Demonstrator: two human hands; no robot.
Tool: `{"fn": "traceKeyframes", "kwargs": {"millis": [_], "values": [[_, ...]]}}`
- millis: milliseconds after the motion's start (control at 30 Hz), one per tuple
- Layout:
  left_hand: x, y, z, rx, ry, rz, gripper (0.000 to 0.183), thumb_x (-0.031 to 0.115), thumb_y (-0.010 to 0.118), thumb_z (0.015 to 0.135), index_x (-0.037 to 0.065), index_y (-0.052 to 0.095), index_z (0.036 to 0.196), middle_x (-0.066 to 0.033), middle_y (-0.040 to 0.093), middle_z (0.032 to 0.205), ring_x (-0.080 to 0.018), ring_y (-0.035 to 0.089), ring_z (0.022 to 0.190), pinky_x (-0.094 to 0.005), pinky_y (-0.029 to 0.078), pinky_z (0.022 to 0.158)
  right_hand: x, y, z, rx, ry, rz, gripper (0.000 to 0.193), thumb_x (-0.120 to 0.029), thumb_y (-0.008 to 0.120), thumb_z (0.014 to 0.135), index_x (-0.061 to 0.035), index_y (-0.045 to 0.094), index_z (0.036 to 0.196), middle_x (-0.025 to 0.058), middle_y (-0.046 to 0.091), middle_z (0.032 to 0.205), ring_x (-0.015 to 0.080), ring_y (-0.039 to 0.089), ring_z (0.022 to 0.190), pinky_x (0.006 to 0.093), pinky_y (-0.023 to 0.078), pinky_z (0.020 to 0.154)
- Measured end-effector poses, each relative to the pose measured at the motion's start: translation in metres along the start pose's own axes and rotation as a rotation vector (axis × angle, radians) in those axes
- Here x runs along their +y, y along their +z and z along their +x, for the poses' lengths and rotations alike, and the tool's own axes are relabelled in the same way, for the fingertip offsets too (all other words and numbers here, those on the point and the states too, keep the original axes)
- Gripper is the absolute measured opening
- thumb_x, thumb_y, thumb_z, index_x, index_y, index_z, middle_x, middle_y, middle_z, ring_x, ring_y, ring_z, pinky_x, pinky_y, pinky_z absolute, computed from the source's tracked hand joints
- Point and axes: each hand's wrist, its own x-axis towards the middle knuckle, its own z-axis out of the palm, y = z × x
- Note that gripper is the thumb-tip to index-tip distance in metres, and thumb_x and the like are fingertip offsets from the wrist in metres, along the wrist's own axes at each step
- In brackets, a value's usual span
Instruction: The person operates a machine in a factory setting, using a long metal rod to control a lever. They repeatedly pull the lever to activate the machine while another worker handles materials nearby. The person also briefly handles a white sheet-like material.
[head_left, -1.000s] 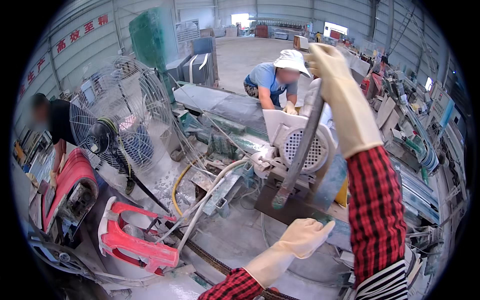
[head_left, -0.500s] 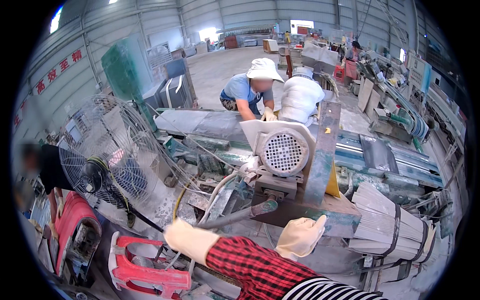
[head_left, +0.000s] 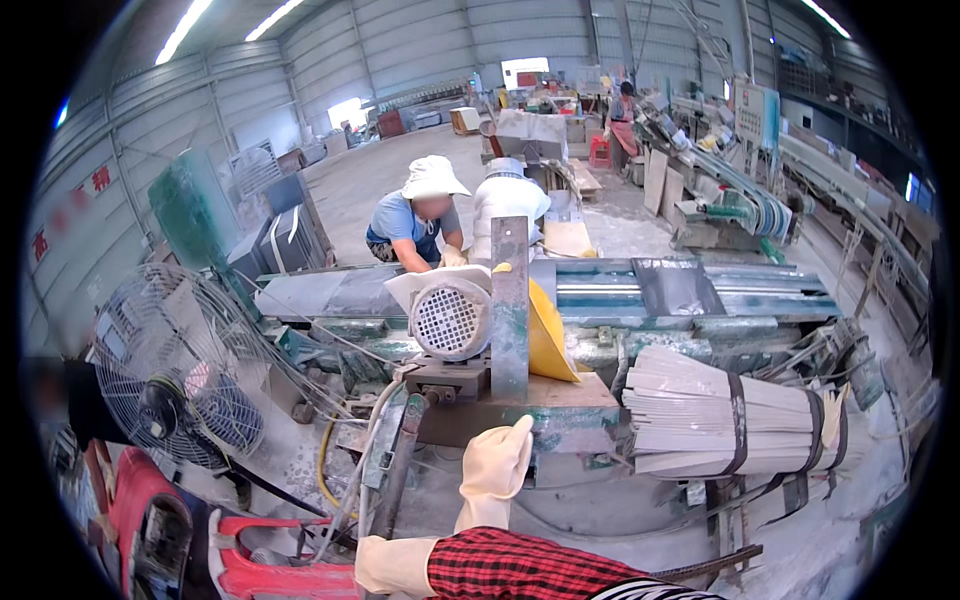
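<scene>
My left hand point(head_left: 497, 465), in a cream rubber glove, is raised in front of the machine's rusty green metal base point(head_left: 570, 415). Its fingers are folded in, one tip pointing up, and no object shows in it. My right arm, in a red and black plaid sleeve point(head_left: 530, 562), crosses low in front of it toward the left. At its end is my gloved right hand point(head_left: 388, 565), beside the red plastic stool point(head_left: 265, 572); its fingers are hidden. Beyond the left hand stand a motor with a round grille point(head_left: 450, 320) and an upright steel plate point(head_left: 509, 310).
Across the machine, a co-worker in a white hat point(head_left: 435, 178) bends over the bed. A large fan point(head_left: 165, 400) stands left, with another person behind it. Strapped pale strips point(head_left: 700, 420) lie at right. Hoses point(head_left: 375, 430) and a yellow guard point(head_left: 548, 335) are nearby.
The view has swung right, so the machine and co-worker appear farther left. My left hand stays raised, now nearer the base's middle. My right hand sits lower in view.
</scene>
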Motion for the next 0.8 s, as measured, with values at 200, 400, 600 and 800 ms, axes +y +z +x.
{"fn": "traceKeyframes", "kwargs": {"millis": [200,400,600,800], "values": [[0.067,-0.017,-0.098,-0.463,0.03,-0.032,0.017,0.012,0.07,0.078,0.007,0.065,0.094,-0.0095,0.064,0.085,-0.0271,0.062,0.076,-0.0386,0.05,0.07,-0.009,0.061,0.047,0.0,0.233,0.08,0.011,-0.023,0.073,0.075,-0.0201,0.079,0.085,0.0011,0.076,0.089,0.0236,0.071,0.087,0.04,0.057,0.064],[0.074,-0.07,-0.247,-0.529,-0.89,-0.314,0.038,0.023,0.065,0.088,0.005,0.054,0.119,-0.0161,0.062,0.108,-0.0324,0.06,0.099,-0.0433,0.048,0.088,-0.05,0.131,-0.061,0.333,0.216,0.183,0.018,-0.029,0.072,0.07,-0.0181,0.063,0.058,0.0014,0.056,0.055,0.0232,0.056,0.058,0.0432,0.044,0.06],[0.108,-0.117,-0.204,-0.197,-1.519,-0.957,0.059,0.035,0.06,0.098,0.004,0.042,0.145,-0.0226,0.059,0.131,-0.0377,0.058,0.122,-0.048,0.046,0.105,-0.016,0.149,-0.313,0.517,-0.067,-0.069,0.011,-0.017,0.061,0.08,-0.007,0.063,0.076,0.0043,0.053,0.053,0.0269,0.053,0.052,0.037,0.046,0.064],[0.133,-0.046,0.016,0.153,-1.408,-1.652,0.061,0.035,0.049,0.106,0.004,0.029,0.154,-0.0175,0.044,0.148,-0.0301,0.047,0.133,-0.0417,0.042,0.111,-0.009,0.093,-0.345,0.464,-0.139,-0.231,0.022,-0.016,0.062,0.078,-0.0034,0.07,0.094,0.0046,0.058,0.066,0.0217,0.057,0.061,0.0396,0.053,0.074]]}}
